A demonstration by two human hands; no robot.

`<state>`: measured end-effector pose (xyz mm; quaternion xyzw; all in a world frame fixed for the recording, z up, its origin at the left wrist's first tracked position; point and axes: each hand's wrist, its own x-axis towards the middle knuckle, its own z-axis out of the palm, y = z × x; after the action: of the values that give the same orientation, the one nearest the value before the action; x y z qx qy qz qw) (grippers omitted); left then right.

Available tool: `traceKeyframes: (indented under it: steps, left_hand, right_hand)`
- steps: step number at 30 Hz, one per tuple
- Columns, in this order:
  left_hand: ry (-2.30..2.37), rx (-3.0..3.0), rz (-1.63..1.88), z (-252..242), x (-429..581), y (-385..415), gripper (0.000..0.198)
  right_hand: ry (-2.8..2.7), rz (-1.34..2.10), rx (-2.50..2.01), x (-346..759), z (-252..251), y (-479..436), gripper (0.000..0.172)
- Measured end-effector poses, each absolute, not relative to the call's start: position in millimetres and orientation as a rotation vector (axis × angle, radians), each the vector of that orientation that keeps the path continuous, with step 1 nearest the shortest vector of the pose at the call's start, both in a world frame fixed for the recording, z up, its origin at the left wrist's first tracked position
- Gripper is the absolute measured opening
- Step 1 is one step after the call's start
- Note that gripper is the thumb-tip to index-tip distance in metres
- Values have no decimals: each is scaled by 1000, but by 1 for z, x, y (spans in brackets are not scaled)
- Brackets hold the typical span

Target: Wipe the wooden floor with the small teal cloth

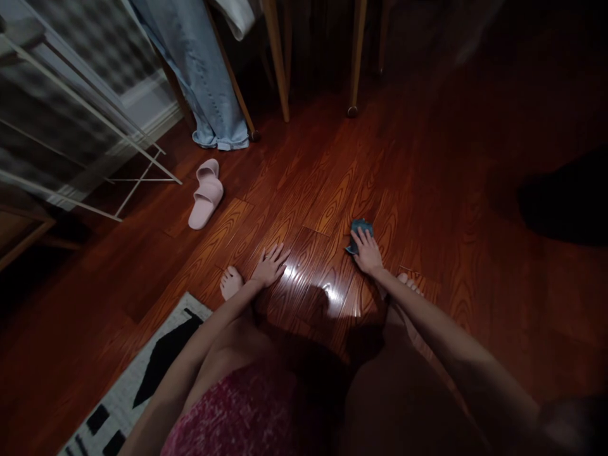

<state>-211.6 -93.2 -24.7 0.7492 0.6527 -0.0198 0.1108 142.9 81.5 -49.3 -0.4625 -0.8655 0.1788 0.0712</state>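
My right hand [368, 253] holds a crumpled blue-green cloth [360, 229] pressed against the floor, its fingers lying over the top of it. To the left, my left hand [270, 265] rests on the brown wooden floor [304, 196] with its fingers stretched out and nothing in them. Both arms reach down in front of my bent knees. My bare left foot [231, 282] is beside the left hand, and the toes of my right foot [410, 283] show near the right wrist.
A pink slipper [206, 195] lies to the left, near light blue jeans [209, 76] that hang down to the floor. Wooden furniture legs [357, 60] stand ahead. A white metal rack [137, 149] is at the left. A patterned rug [156, 354] lies at lower left, a dark shape [565, 202] at right.
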Motion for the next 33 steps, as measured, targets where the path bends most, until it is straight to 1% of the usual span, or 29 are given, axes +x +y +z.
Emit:
traceKeyframes:
  steps: [2, 4, 6, 8, 10, 12, 13, 15, 16, 18, 20, 22, 25, 27, 29, 31, 33]
  left_hand:
    - [1916, 2210, -41, -25, -212, -94, 57]
    - [1919, 2209, -43, -25, -212, -95, 57]
    - [1926, 2197, -60, -25, -211, -95, 57]
    - [1932, 2188, -73, -24, -211, -95, 57]
    - [1931, 2186, -79, -23, -211, -94, 57]
    - [1925, 2184, -90, -22, -211, -93, 57]
    - [1924, 2182, -99, -21, -211, -93, 57]
    - [1924, 2179, -114, -21, -210, -92, 57]
    - [1925, 2181, -116, -21, -210, -92, 57]
    - [1923, 2187, -111, -21, -210, -92, 57]
    - [1921, 2187, -108, -21, -210, -92, 57]
    - [1920, 2184, -107, -21, -210, -92, 57]
    - [1917, 2197, -89, -22, -210, -93, 57]
    - [1916, 2206, -75, -23, -211, -94, 57]
    - [1918, 2210, -65, -24, -212, -95, 57]
    - [1922, 2211, -57, -26, -213, -95, 57]
    - [1925, 2209, -55, -27, -214, -94, 57]
  right_hand:
    - [-2622, 526, -1395, 155, -50, 72, 92]
    - [-2748, 566, -1212, 159, -49, 48, 93]
    - [-2912, 673, -887, 155, -46, 16, 94]
    - [-3025, 853, -490, 146, -44, -16, 91]
    - [-3052, 1046, -124, 135, -40, -38, 82]
    - [-3047, 1155, 102, 124, -37, -43, 76]
    - [-3049, 1167, 151, 120, -35, -38, 76]
    - [-3063, 1109, 102, 115, -32, -17, 79]
    - [-3065, 1052, -1, 114, -31, -2, 81]
    - [-3020, 894, -390, 118, -30, 33, 81]
    - [-2841, 720, -983, 129, -31, 65, 76]
    - [-2678, 615, -1306, 145, -35, 86, 77]
    - [-2474, 499, -1603, 162, -44, 87, 88]
    - [-2428, 459, -1653, 163, -48, 68, 95]
    - [-2491, 461, -1564, 154, -50, 41, 97]
    - [-2670, 510, -1307, 141, -49, 13, 94]
    - [-2868, 604, -942, 127, -45, -8, 93]
